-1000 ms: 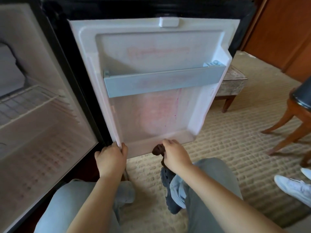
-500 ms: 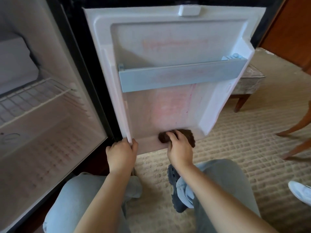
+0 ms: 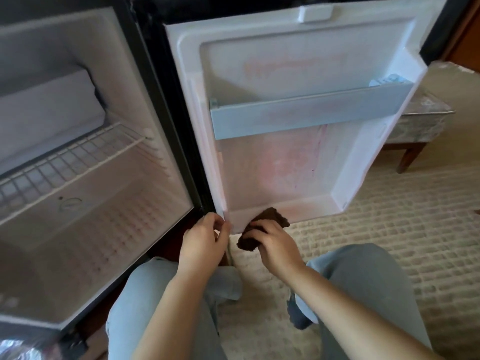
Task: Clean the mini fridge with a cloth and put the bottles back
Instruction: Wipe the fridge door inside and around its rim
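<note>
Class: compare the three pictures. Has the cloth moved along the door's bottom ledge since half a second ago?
Yes. The cloth, in the right hand, has slid toward the hinge-side corner of the door, nearer the left hand, and now hangs partly below the ledge.

The mini fridge [image 3: 85, 162] is running off the frame at nine and twelve o'clock, so its top and left wall are going unseen, and a shiny crinkled object [image 3: 18, 349] at seven o'clock is being cropped by the corner and is too blurred to name. The right hand [image 3: 275, 245] is covering the middle of the brown cloth [image 3: 272, 215], leaving only two ends showing. At three o'clock the open door [image 3: 298, 74] is hiding most of an upholstered stool [image 3: 420, 120], and both forearms are being cut off at six o'clock.
</note>
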Motion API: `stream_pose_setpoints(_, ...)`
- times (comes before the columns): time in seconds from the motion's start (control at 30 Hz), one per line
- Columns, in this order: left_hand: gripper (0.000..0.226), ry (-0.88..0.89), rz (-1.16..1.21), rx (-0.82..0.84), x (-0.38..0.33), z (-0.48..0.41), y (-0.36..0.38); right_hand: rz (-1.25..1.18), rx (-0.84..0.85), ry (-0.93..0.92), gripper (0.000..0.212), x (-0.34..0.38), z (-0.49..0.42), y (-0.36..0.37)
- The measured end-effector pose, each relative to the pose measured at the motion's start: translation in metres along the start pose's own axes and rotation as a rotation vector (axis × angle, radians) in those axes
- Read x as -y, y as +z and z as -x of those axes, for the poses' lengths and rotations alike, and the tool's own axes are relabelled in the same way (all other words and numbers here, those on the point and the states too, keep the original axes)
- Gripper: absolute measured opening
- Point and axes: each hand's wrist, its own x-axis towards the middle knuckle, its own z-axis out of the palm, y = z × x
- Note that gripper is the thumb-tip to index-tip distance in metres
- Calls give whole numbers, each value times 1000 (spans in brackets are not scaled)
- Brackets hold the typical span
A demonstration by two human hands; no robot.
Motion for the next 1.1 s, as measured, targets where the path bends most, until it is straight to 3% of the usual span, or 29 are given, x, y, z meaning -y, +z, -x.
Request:
stream_pose_setpoints(0.17, 11, 14, 3, -44, 2, 9, -8, -417, -270, 296, 33, 44, -55, -52)
stream_pose_setpoints(0.3, 22, 2, -6, -36, 10, 12, -13, -658, -396, 246, 33, 89, -84, -56)
stream_pose_setpoints(0.47, 22, 17, 35, -58, 13, 5, -16, -495, -270, 386, 27, 64, -35, 12)
stream_pose_setpoints(0.6, 24, 47, 63, -68, 8, 3, -11, -423, -224, 280, 27, 50, -16, 19)
stream_pose_setpoints(0.73, 27, 52, 126, -124, 6, 0, -12, -315, -359, 79, 35, 75, -24, -7)
stream_pose_setpoints(0.93, 35, 45, 264, -132, 13, 1, -19, -170, -649, -168, 29, 115, -76, -59)
stream_pose_setpoints(1.03, 33, 20, 326, -124, 17, 1, -25, -108, -542, -151, 28, 104, -59, -28)
stream_pose_setpoints(1.1, 37, -3, 350, -107, 19, 1, -27, -145, -323, -31, 22, 86, -35, 6)
